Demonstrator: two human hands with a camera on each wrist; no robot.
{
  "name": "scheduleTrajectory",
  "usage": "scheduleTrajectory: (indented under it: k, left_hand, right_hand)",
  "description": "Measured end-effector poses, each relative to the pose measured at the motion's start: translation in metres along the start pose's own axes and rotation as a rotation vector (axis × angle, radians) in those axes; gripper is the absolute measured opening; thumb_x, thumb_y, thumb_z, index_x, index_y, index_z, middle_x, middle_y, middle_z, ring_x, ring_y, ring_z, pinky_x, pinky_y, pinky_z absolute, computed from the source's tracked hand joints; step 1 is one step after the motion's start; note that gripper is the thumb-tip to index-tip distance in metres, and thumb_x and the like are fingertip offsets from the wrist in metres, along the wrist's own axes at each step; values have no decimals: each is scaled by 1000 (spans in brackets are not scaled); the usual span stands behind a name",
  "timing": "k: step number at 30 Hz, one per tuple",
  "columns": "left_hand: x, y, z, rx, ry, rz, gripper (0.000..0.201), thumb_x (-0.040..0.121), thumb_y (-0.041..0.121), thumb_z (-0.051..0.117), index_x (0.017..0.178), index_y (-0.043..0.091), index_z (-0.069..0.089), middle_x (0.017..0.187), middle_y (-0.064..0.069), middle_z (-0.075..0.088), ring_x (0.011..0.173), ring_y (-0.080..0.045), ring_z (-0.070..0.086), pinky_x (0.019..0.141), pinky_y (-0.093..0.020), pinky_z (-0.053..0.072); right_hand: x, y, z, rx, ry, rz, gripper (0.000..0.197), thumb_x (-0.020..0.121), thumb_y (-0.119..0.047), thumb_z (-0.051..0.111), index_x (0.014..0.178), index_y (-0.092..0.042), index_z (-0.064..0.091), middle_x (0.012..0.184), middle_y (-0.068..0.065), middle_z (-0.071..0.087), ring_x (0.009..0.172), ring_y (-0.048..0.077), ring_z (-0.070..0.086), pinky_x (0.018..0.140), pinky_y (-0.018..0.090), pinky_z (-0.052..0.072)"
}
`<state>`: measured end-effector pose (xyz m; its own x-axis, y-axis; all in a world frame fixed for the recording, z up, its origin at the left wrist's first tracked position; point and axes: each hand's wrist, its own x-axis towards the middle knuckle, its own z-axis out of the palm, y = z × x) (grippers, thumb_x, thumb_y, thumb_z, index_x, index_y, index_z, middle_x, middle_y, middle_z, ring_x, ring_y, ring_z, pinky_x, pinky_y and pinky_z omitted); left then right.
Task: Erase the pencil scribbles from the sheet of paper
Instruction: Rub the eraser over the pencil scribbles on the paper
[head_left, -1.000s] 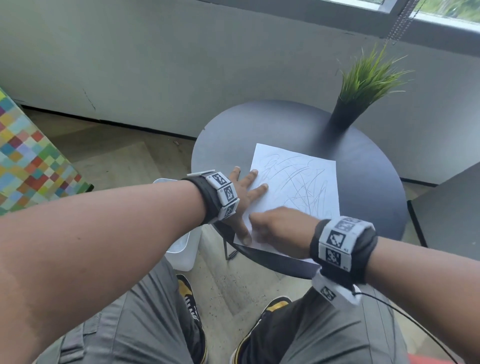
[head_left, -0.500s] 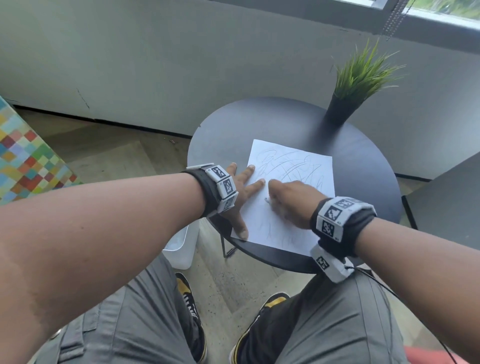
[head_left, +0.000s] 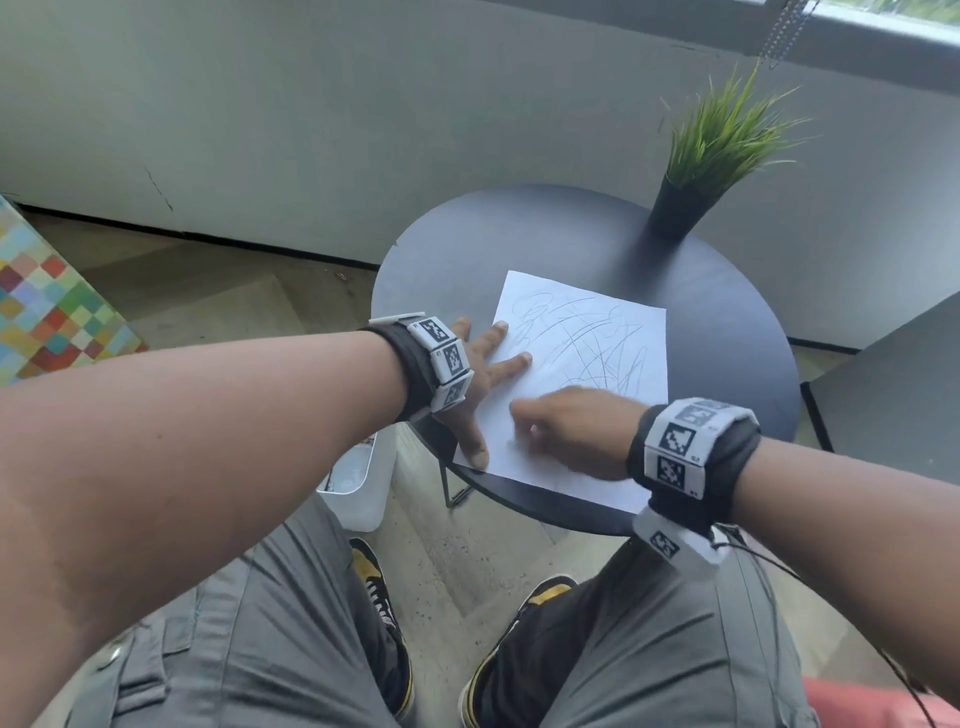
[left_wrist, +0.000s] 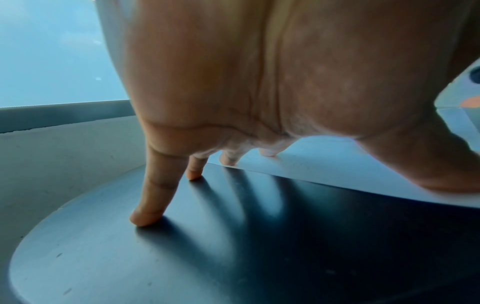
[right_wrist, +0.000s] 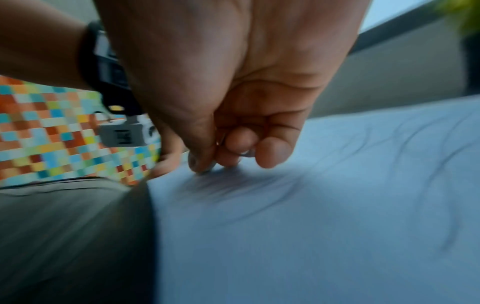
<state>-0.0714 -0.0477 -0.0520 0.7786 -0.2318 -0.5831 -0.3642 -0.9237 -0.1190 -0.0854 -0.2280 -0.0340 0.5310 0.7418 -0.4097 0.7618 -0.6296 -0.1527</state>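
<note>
Sheet of paper (head_left: 582, 384) lies flat on the round dark table (head_left: 727, 332), near its front edge, one near corner reaching the table's rim. Its long axis runs away from the person, tipped slightly so the far end leans right; short edges face near and far. Pencil scribbles (head_left: 597, 343) cover mostly the far and middle part; the near strip looks fainter, though motion blur makes this uncertain. Right hand (head_left: 566, 436) sits on the near part of the sheet, fingers curled tight with thumb and fingertips (right_wrist: 270, 154) bunched down at the paper; they seem to pinch something small, presumably an eraser, but it is not clearly visible. Heavier marks lie ahead of this hand, toward the far end and a little right, so the next strokes probably travel up the long axis. Left hand (head_left: 478, 379) is spread flat with straight fingers, holding nothing: thumb and two fingers press on the sheet's left edge, the other fingertips (left_wrist: 145, 218) on bare table. Right hand is nearer the scribbles. Potted grass plant (head_left: 701, 156) stands beyond the sheet, well apart.
</note>
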Motion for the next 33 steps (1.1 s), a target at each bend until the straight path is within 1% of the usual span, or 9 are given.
scheduleTrajectory:
  k: [3, 7, 12, 18, 22, 25, 27, 30, 33]
  left_hand:
    - [-2, -1, 1, -15, -1, -1, 142, 52, 84, 73, 151, 44, -20, 163, -2, -26, 147, -47, -5, 115, -67, 20]
    - [-2, 1, 0, 15, 0, -2, 143, 51, 86, 72, 152, 43, -21, 163, -3, -26, 147, -48, -3, 114, -67, 21]
    - [-5, 2, -4, -39, -9, 0, 144, 50, 82, 76, 152, 44, -18, 163, -1, -26, 148, -47, -4, 114, -67, 20]
    - [-11, 2, -5, -37, -12, 34, 136, 52, 92, 63, 153, 44, -15, 164, 6, -21, 150, -39, -3, 113, -67, 23]
    - [-14, 6, 3, -24, 36, 1, 128, 59, 90, 60, 153, 44, -14, 164, 7, -20, 151, -38, -5, 106, -67, 28]
    - [-17, 8, 2, -39, 20, -5, 128, 62, 87, 63, 153, 45, -16, 164, 7, -23, 150, -41, -9, 106, -70, 27]
    - [-17, 8, 0, -65, -3, -2, 130, 61, 85, 66, 152, 46, -17, 163, 6, -24, 149, -44, -12, 107, -72, 24]
    - [-16, 9, -2, -55, 1, 1, 132, 60, 84, 68, 153, 46, -17, 164, 5, -23, 149, -45, -10, 108, -71, 24]
    - [-18, 7, -4, -61, -13, 8, 132, 62, 82, 69, 153, 44, -18, 163, 4, -26, 149, -44, -12, 108, -72, 21]
  right_hand:
    - [1, 7, -3, -9, 108, 146, 10, 98, -22, 40, 107, -17, 39, 87, 4, 52, 79, 27, 49, 65, 33, 37]
    - [-1, -16, 10, -9, -23, -102, 10, 95, -17, 48, 95, -18, 38, 83, -1, 51, 75, 22, 44, 66, 34, 38]
    - [4, 24, 1, 127, 92, 294, 21, 98, -40, 41, 102, -19, 42, 92, 9, 59, 82, 31, 54, 73, 39, 48]
    - [7, 22, 7, 131, 128, 346, 21, 97, -41, 38, 99, -20, 37, 95, 13, 58, 81, 34, 55, 75, 42, 50]
    - [3, -5, 10, 86, 94, 189, 20, 100, -35, 36, 111, -20, 38, 100, 7, 58, 90, 30, 55, 70, 35, 39]
    - [-1, -23, 12, 68, 18, -2, 11, 97, -29, 46, 103, -21, 44, 94, 1, 58, 86, 24, 54, 70, 36, 43]
    - [9, -5, 3, 54, 47, 130, 15, 95, -22, 44, 110, -21, 42, 101, 7, 61, 88, 28, 57, 74, 40, 49]
    - [17, 15, -2, 58, 154, 335, 11, 97, -29, 37, 101, -19, 34, 105, 16, 61, 80, 33, 54, 69, 39, 46]
    - [16, -14, 3, 115, 70, 103, 16, 95, -22, 46, 111, -19, 45, 105, 8, 60, 97, 33, 58, 75, 38, 47]
